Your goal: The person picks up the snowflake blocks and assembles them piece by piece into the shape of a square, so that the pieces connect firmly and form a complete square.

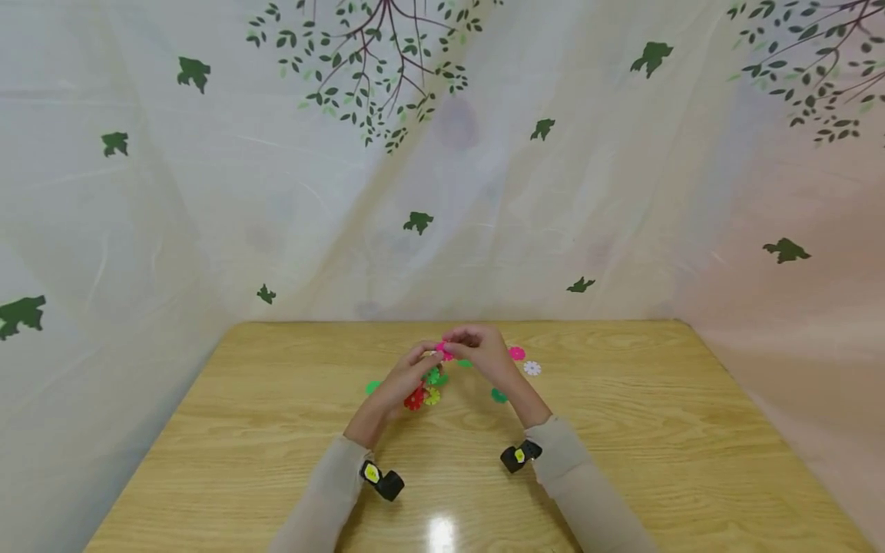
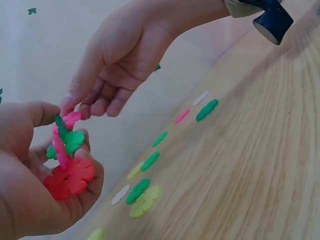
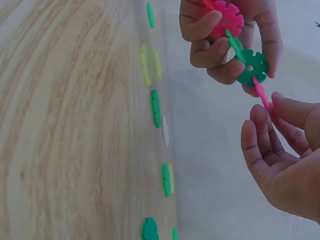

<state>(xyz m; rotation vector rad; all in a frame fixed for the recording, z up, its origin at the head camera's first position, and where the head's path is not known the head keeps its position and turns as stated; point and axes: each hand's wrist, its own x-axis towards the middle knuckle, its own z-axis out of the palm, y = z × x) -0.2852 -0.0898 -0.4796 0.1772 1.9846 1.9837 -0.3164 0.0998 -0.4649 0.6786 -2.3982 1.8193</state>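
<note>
My left hand holds a short chain of slotted plastic flower discs, raised above the table. In the left wrist view a red disc lies against its fingers, followed by a pink disc and green ones. The left fingertips grip near a green disc. At the chain's far end, the thumb and finger of my right hand pinch a pink flower disc, whose edge meets the green disc. The other right fingers are loosely bent.
Loose flower discs lie flat on the wooden table, among them a pink disc, a white disc and a dark green disc on the right. Several green, yellow and white ones lie below the hands. A leaf-printed cloth hangs behind the table.
</note>
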